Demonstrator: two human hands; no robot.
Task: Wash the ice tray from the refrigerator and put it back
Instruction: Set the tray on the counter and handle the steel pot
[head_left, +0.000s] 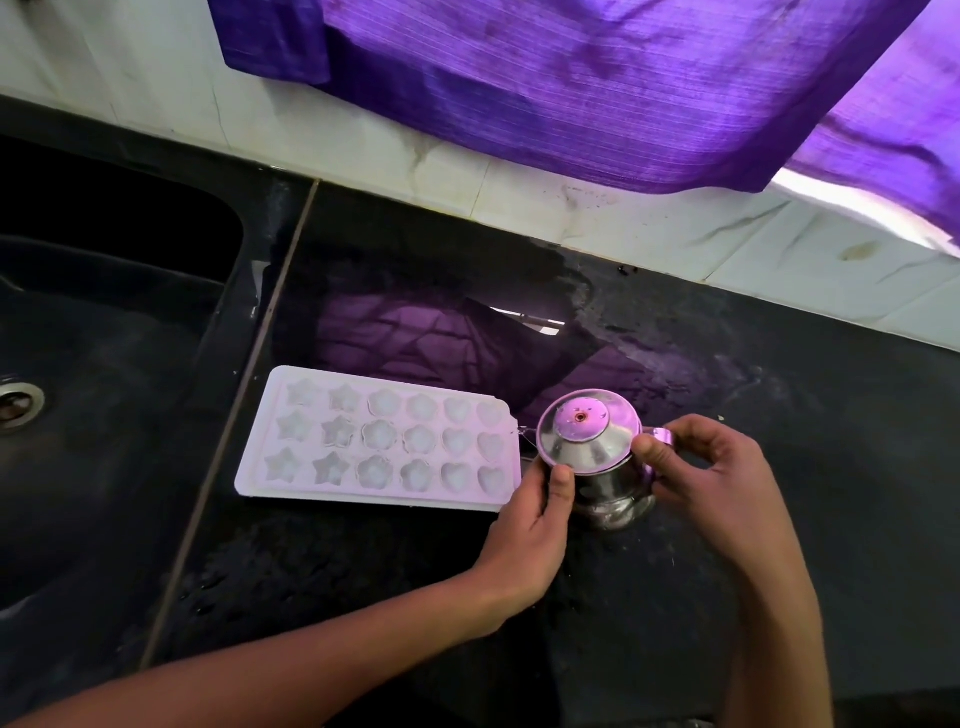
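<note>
Only one view here, the head cam looking down at a black counter (753, 415). The ice tray (378, 435) lies flat on it, cavities up — stars, flowers and hearts in three rows — with the sink (93, 364) off to the tray's left side and a small steel pot (597, 457) touching or nearly touching the tray's right end.

Both hands are on that pot, not the tray. The left hand (530, 519) is curled around the pot's near-left side with the thumb pressed at the lid rim, and the right hand (711, 478) pinches the handle on the far side from the tray. So both are closed on the pot.

Best guess at the step: the person is getting the lid off or steadying the pot, maybe to pour into the tray. To do it well, keep the base planted with the handle hand, pry up evenly at the rim, and tip away from the tray's edge so nothing knocks it — the counter looks wet, so things could slide.

A purple cloth (597, 88) hangs behind the tray against the tiles. No brands, labels or readable writing anywhere.
</note>
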